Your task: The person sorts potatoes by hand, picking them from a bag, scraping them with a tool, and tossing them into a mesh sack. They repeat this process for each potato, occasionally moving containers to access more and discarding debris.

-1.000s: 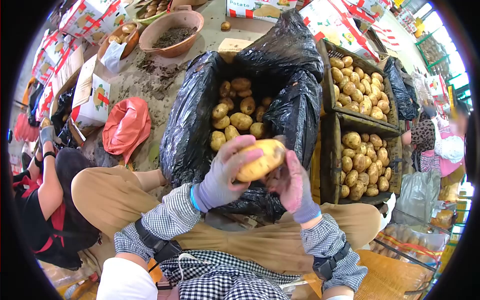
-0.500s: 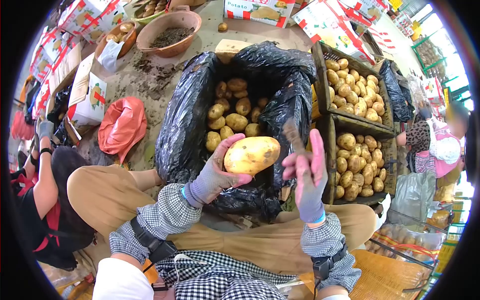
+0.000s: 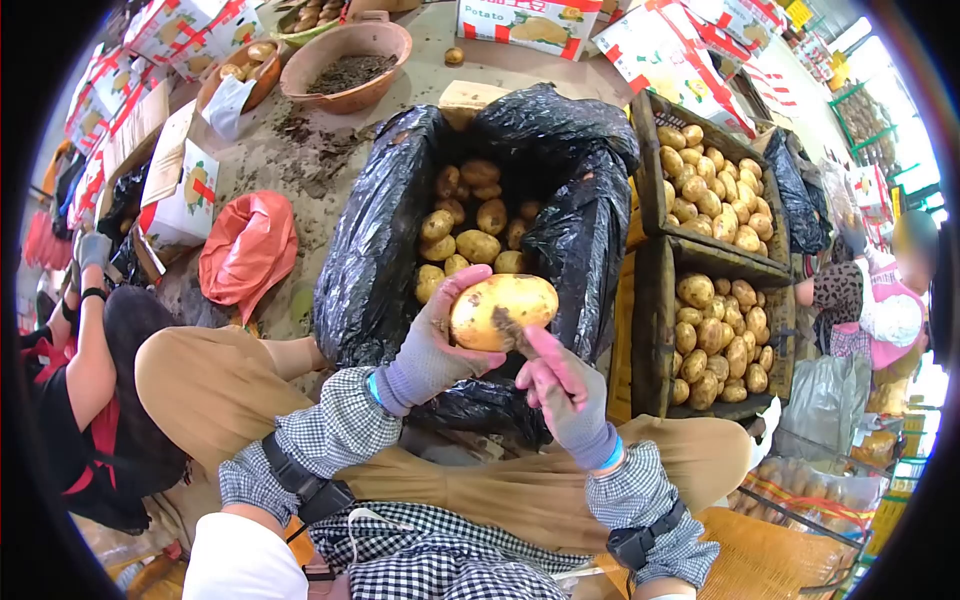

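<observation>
A large yellow potato (image 3: 490, 308) with brown marks is held in my left hand (image 3: 436, 345), gloved in grey and pink, above the near part of a box lined with black plastic (image 3: 365, 270). My right hand (image 3: 570, 395), gloved alike, is closed round a small brush-like tool (image 3: 512, 330), its dark tip against the potato's lower right side. The tool's handle is mostly hidden by the fingers. Inside the lined box lie several potatoes (image 3: 478, 246).
Two wooden crates (image 3: 655, 330) of potatoes stand at the right. A red bag (image 3: 246, 250), a clay bowl (image 3: 345, 60) of dark soil and potato cartons (image 3: 525, 24) lie around. Co-workers sit at the left (image 3: 92, 370) and right (image 3: 880, 290).
My right hand has moved left and down, bringing the tool from beside the potato onto its surface. My left hand still holds the potato in nearly the same place.
</observation>
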A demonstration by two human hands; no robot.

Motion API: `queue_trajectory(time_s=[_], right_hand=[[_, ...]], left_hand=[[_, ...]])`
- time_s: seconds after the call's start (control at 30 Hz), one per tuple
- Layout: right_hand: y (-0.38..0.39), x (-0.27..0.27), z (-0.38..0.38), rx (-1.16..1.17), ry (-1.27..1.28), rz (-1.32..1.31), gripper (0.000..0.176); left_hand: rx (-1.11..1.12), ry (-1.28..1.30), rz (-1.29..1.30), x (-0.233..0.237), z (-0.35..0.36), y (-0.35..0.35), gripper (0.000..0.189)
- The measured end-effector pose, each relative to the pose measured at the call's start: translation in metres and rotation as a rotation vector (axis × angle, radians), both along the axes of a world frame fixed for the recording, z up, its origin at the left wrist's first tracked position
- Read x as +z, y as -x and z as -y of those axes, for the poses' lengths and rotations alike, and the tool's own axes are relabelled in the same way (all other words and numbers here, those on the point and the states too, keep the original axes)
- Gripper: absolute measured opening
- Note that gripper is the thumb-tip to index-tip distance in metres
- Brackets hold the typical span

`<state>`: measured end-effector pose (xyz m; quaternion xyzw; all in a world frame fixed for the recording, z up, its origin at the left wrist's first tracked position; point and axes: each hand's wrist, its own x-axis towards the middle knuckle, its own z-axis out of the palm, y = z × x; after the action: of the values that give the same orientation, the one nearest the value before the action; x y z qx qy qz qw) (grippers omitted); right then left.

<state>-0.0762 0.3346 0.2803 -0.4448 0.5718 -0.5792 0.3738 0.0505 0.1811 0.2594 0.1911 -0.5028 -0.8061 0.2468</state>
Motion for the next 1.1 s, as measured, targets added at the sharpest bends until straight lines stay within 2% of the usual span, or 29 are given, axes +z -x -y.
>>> queue_trajectory(time_s=[0.03, 0.07, 0.1, 0.13, 0.17, 0.23, 0.3, 0.33, 0.37, 0.43, 0.47, 0.53, 0.57, 0.6, 0.63, 0.77, 0.83, 0.87, 0.93, 0.97, 1.03, 1.1], right_hand=[[0.001, 0.001, 0.001, 0.01, 0.003, 0.004, 0.042], [0.002, 0.011, 0.005, -0.191, -0.029, 0.08, 0.04], [0.005, 0.017, 0.008, -0.393, -0.063, 0.154, 0.039], [0.012, 0.017, 0.012, -0.465, -0.027, 0.19, 0.04], [0.015, 0.014, 0.013, -0.468, -0.01, 0.177, 0.042], [0.01, 0.016, 0.01, -0.417, -0.022, 0.197, 0.045], [0.003, 0.011, 0.006, -0.249, -0.067, 0.11, 0.047], [-0.001, -0.001, 0.011, -0.159, 0.063, -0.101, 0.04], [-0.005, -0.005, 0.017, -0.016, 0.199, -0.079, 0.034], [-0.011, 0.012, 0.005, 0.147, -0.163, -0.384, 0.038], [-0.011, 0.003, 0.008, -0.001, 0.102, -0.297, 0.036], [-0.004, -0.007, 0.004, -0.268, 0.144, 0.072, 0.041], [0.008, 0.015, 0.002, -0.328, -0.025, 0.123, 0.046], [0.014, 0.021, 0.005, -0.349, -0.036, 0.173, 0.049], [0.016, 0.022, 0.005, -0.358, -0.036, 0.17, 0.049], [0.009, 0.027, 0.002, -0.226, -0.1, 0.131, 0.042], [0.003, 0.022, 0.001, -0.16, -0.064, 0.232, 0.041], [0.005, 0.019, 0.001, -0.162, -0.061, 0.234, 0.041], [0.009, 0.015, 0.001, -0.317, -0.062, 0.242, 0.041], [0.011, 0.017, -0.001, -0.341, -0.129, 0.171, 0.042], [0.007, 0.005, -0.002, -0.169, 0.081, 0.193, 0.044], [0.002, 0.014, -0.004, -0.14, 0.001, 0.253, 0.045]], left_hand=[[0.004, 0.09, 0.019, -0.004, 0.001, -0.001, 0.091], [0.043, 0.195, 0.037, -0.005, 0.001, 0.0, 0.087], [0.05, 0.193, 0.041, -0.005, 0.003, -0.003, 0.087], [0.081, 0.444, 0.081, -0.004, 0.004, -0.003, 0.085], [0.108, 0.697, 0.118, -0.002, 0.006, -0.003, 0.083], [0.114, 0.729, 0.083, 0.004, 0.006, -0.002, 0.079], [0.126, 0.886, 0.164, 0.007, 0.005, -0.002, 0.076], [0.121, 0.885, 0.163, 0.003, 0.003, -0.001, 0.076], [0.161, 0.887, 0.139, -0.002, 0.002, 0.0, 0.075], [0.197, 0.894, 0.109, -0.006, 0.001, 0.0, 0.074], [0.186, 0.84, 0.115, -0.006, 0.002, -0.002, 0.074], [0.221, 0.805, 0.089, -0.003, 0.001, -0.002, 0.074], [0.214, 0.802, 0.083, 0.0, 0.001, -0.002, 0.074], [0.196, 0.917, 0.069, 0.003, 0.004, -0.004, 0.074], [0.177, 1.033, 0.054, 0.004, 0.006, -0.005, 0.073], [0.126, 1.075, 0.049, 0.002, 0.005, -0.007, 0.068], [0.118, 1.069, 0.053, -0.001, 0.002, -0.006, 0.067], [0.111, 1.063, 0.056, -0.002, 0.002, -0.006, 0.067], [0.112, 1.064, 0.051, -0.001, 0.001, -0.005, 0.068], [0.118, 1.061, 0.044, -0.001, -0.001, -0.003, 0.069], [0.111, 1.031, 0.046, -0.001, -0.001, -0.001, 0.072], [0.105, 1.004, 0.059, -0.005, -0.004, -0.001, 0.074]])
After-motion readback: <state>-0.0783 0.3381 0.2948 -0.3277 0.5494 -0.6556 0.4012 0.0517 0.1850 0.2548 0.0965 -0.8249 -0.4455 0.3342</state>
